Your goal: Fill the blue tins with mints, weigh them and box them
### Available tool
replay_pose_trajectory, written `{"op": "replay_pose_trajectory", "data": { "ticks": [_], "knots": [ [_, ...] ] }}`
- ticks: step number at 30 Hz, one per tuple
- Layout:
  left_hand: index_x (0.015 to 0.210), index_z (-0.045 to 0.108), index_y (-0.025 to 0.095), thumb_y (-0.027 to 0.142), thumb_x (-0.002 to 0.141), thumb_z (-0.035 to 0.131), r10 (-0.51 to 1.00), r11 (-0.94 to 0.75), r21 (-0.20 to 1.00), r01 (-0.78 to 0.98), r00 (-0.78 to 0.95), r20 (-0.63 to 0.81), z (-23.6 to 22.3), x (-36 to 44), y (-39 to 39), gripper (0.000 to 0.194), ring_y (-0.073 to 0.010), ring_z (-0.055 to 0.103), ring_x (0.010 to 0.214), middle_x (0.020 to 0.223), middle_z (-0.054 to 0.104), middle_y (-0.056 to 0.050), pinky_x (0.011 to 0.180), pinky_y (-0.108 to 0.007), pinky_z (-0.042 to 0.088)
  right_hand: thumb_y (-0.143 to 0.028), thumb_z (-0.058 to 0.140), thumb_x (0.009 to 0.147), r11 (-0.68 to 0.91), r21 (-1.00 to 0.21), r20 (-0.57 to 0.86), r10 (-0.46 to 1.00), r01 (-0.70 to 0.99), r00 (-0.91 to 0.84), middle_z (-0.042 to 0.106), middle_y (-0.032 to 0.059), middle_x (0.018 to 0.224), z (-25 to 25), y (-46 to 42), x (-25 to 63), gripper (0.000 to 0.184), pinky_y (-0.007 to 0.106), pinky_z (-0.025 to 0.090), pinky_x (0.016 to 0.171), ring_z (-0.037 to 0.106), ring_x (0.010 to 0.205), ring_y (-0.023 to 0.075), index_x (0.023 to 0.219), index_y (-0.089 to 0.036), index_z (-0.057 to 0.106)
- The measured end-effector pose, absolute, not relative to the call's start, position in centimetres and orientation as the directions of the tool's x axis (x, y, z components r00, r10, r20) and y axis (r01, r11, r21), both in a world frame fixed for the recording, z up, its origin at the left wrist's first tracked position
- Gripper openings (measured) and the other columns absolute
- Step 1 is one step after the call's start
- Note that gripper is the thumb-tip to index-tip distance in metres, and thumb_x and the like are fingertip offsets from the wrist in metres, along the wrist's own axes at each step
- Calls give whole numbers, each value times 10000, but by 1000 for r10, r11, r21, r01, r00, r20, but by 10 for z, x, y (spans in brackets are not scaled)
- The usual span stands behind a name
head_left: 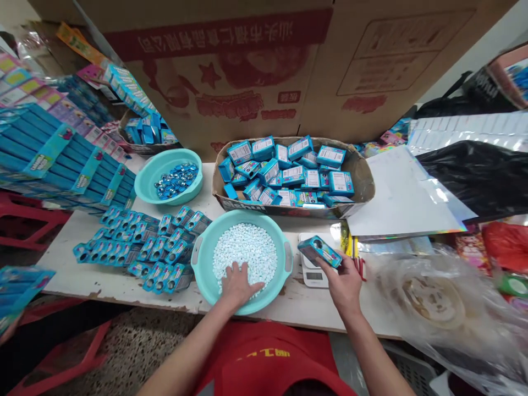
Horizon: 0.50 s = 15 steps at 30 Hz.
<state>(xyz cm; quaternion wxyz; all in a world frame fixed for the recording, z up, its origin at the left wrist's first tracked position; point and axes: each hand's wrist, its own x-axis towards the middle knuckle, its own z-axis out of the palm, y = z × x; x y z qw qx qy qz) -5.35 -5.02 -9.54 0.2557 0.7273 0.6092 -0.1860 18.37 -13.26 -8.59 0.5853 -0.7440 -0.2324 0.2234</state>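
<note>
My left hand (237, 286) rests on small white pellets (247, 247) in a turquoise basin (198, 286). Its fingers are spread, with the fingertips partly sunk among the pellets. In my right hand (344, 286) is a small blue box (319, 250) with a dark round spot on its face. This box is tilted above a white digital scale (315, 278), partly covering it. Left of the basin, several similar blue boxes (165, 247) stand in rows on the white table (223, 184).
A cut-down carton (367, 187) of blue boxes lies behind the basin. Another turquoise basin (142, 184) holds shiny blue discs. Stacked blue packs (49, 154) rise at left. Clear plastic (449, 324) covers the right side. A co-worker's dark sleeve (66, 335) shows lower left.
</note>
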Motion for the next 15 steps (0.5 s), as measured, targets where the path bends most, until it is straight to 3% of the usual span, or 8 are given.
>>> {"op": "replay_pose_trajectory", "data": {
  "ticks": [5,7,9,12,15],
  "knots": [
    [1247,480,208,461,773,488,764,-148,240,959,265,-588,-102,-35,-59,538,-351,463,1171,1299,447,-159,911,-421,381,-542,726,575,-295,-948,-49,501,117,864,644,98,889,-131,-129,216,558,467,491,779,605,793,255,949,-145,608],
    [1182,526,218,392,788,465,767,-182,274,944,311,-561,-107,-32,-60,435,-310,543,1066,1197,506,-137,881,-397,401,-558,702,612,-295,-926,54,517,237,854,625,138,1003,-133,-129,218,599,492,479,807,591,909,293,1028,-141,588],
    [1105,569,230,338,776,479,774,-178,327,928,337,-536,-111,-33,-59,359,-285,582,982,1113,544,-112,844,-380,415,-563,679,657,-294,-850,247,509,437,824,552,192,1176,-121,-129,216,665,534,427,890,509,1100,342,1142,-130,541],
    [902,623,225,270,698,568,799,-9,522,853,320,-509,-116,-36,-53,216,-254,597,877,917,600,-57,785,-337,422,-515,632,748,-261,-698,485,512,667,709,490,206,1262,-82,-116,214,607,548,340,984,415,1218,341,1204,-134,509],
    [689,587,200,269,625,636,789,314,767,560,296,-539,-115,-40,-48,106,-202,576,703,676,572,-7,669,-289,421,-416,594,814,-108,-666,533,624,738,572,583,134,1134,-44,-77,216,395,478,389,962,515,1107,274,1132,-184,559]
  ]
}}
